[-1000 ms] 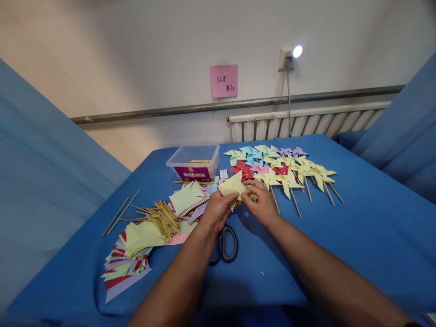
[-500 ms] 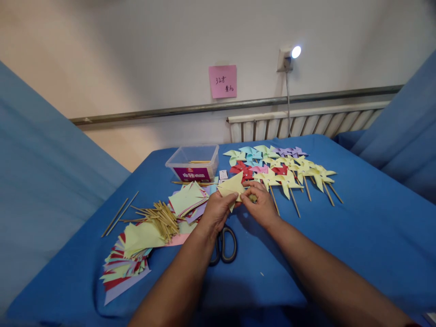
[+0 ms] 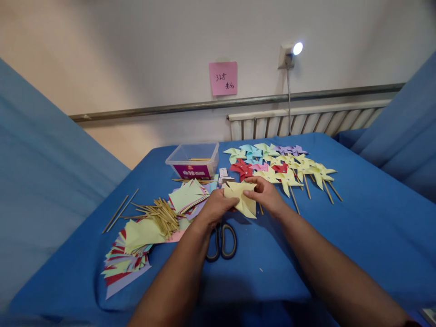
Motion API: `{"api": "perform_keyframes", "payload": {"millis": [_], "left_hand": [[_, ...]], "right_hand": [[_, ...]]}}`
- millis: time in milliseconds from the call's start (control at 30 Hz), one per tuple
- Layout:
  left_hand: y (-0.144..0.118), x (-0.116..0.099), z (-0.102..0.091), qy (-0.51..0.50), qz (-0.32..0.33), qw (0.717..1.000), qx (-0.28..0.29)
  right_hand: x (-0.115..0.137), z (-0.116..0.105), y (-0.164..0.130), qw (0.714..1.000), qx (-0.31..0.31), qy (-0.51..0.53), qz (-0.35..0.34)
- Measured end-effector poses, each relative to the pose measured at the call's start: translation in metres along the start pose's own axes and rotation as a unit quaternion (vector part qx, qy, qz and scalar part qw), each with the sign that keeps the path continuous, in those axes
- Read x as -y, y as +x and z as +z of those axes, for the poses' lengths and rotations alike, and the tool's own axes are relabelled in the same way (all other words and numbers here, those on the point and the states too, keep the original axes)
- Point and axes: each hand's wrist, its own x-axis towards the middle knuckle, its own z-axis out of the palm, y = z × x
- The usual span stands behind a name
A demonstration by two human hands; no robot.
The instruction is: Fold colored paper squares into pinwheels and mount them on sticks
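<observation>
Both hands hold a pale yellow paper pinwheel point(image 3: 241, 198) above the blue table point(image 3: 357, 236). My left hand point(image 3: 215, 208) grips its left side from below. My right hand point(image 3: 266, 194) pinches its centre from the right, with a thin wooden stick point(image 3: 260, 209) showing just under that hand. Black-handled scissors point(image 3: 221, 240) lie flat on the cloth right below my hands. Finished pinwheels point(image 3: 282, 168) in yellow, red, pink, blue and purple lie in rows just behind my right hand.
A clear plastic box point(image 3: 194, 160) stands at the back left of the table. Wooden sticks point(image 3: 160, 215) and stacks of cut coloured paper point(image 3: 127, 254) lie to the left. A radiator point(image 3: 306, 121), a pink note point(image 3: 223, 78) and a lit plug lamp point(image 3: 292, 51) line the wall.
The yellow paper went from a raised pointed fold to a flatter pinwheel shape turned toward me. My right hand moved up over its centre and both hands shifted slightly nearer.
</observation>
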Motion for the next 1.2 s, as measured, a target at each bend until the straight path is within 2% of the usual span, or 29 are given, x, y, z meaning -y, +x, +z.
{"api": "perform_keyframes", "payload": {"millis": [67,133,300,400,467,533,600,667,767,1200], "left_hand": [[0.002,0.002,-0.003,0.019,0.001,1.0,0.017],[0.003,0.003,-0.005,0.043,0.0,0.999,0.031],[0.002,0.003,-0.006,0.082,0.009,0.996,0.034],[0.002,0.003,-0.004,0.085,0.029,0.996,-0.014],[0.004,0.004,-0.001,0.051,0.035,0.997,-0.055],[0.004,0.005,0.002,-0.038,0.029,0.996,-0.068],[0.004,0.007,0.006,-0.14,0.012,0.989,-0.048],[0.004,0.009,0.009,-0.195,-0.008,0.98,-0.024],[0.004,0.014,0.013,-0.209,-0.028,0.977,-0.011],[0.01,0.025,0.015,-0.239,-0.033,0.97,-0.036]], "right_hand": [[0.001,0.001,-0.002,0.999,0.042,-0.009,0.014],[0.001,0.003,-0.004,0.998,0.053,-0.025,0.009],[0.0,0.01,-0.006,0.997,0.032,-0.073,-0.018],[-0.004,0.014,-0.006,0.998,-0.007,-0.058,-0.006],[-0.008,0.018,-0.006,0.999,-0.05,-0.004,0.011],[-0.011,0.021,-0.005,0.993,-0.097,0.065,0.029],[-0.013,0.024,-0.003,0.982,-0.134,0.127,0.037],[-0.014,0.026,-0.003,0.973,-0.155,0.168,0.034],[-0.015,0.028,-0.003,0.969,-0.168,0.179,0.03],[-0.013,0.035,-0.007,0.965,-0.146,0.218,0.031]]}}
